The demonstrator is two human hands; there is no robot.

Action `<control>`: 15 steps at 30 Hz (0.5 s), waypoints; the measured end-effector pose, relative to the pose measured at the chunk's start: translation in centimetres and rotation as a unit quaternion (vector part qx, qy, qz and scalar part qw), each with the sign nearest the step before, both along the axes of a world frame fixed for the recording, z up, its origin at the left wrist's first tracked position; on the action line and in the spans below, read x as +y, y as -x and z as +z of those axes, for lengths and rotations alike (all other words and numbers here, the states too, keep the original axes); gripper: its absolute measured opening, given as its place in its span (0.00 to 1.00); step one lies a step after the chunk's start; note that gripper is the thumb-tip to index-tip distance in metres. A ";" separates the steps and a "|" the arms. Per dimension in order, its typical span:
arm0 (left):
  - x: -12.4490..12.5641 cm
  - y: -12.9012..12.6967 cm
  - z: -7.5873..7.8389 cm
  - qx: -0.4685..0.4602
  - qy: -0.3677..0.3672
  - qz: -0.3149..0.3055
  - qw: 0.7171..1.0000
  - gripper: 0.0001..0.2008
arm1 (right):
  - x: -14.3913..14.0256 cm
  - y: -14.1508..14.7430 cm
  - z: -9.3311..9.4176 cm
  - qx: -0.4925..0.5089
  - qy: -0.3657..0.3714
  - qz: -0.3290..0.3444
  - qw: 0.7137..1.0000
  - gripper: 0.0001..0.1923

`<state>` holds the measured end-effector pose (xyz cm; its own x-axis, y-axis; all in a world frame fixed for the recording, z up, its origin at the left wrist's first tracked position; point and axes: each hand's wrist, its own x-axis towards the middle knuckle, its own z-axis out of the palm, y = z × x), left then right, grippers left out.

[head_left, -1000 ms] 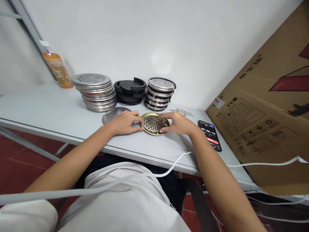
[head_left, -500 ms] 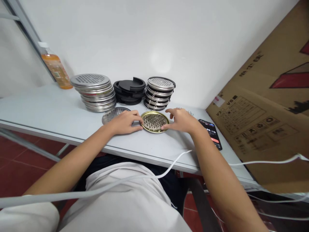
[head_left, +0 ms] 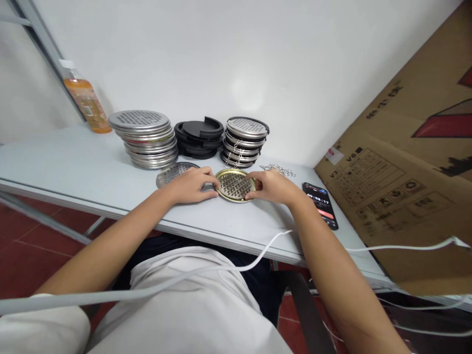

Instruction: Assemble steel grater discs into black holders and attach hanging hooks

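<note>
Fingers of both hands pinched the rim of a gold-rimmed perforated disc (head_left: pixel 235 185) that lay flat on the tabletop (head_left: pixel 73 172), near its front edge. The left hand (head_left: pixel 191 186) closed on the disc's left rim, and the right hand (head_left: pixel 271 187) closed on its right rim. Just left of the disc, partly under the left hand, lay a single steel perforated disc (head_left: pixel 172 173). Behind them, toward the back edge, stood a stack of steel discs (head_left: pixel 145 138), a stack of black rings (head_left: pixel 199 137) and a stack of assembled discs (head_left: pixel 245 141). Small wire clips (head_left: pixel 279 170) lay beyond the right hand. A phone (head_left: pixel 320 205) rested near the right edge, beside a cardboard box (head_left: pixel 405 162). A bottle (head_left: pixel 85 101) stood at the back left corner.
</note>
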<state>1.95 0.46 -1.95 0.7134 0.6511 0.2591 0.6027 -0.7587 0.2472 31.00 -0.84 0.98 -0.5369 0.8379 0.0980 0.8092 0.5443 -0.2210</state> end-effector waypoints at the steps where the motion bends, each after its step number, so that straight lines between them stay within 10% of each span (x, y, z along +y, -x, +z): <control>1: 0.0 0.0 0.0 0.000 0.001 -0.001 1.000 0.15 | 0.0 0.0 0.0 0.003 0.006 0.007 1.000 0.21; 6: 0.0 0.0 0.1 0.002 0.003 0.001 1.000 0.14 | -0.5 0.3 0.5 0.001 -0.012 0.031 0.999 0.10; 15: -0.1 -0.2 0.1 -0.041 0.015 -0.052 0.998 0.09 | -0.6 0.6 0.4 -0.004 -0.017 0.059 0.998 0.23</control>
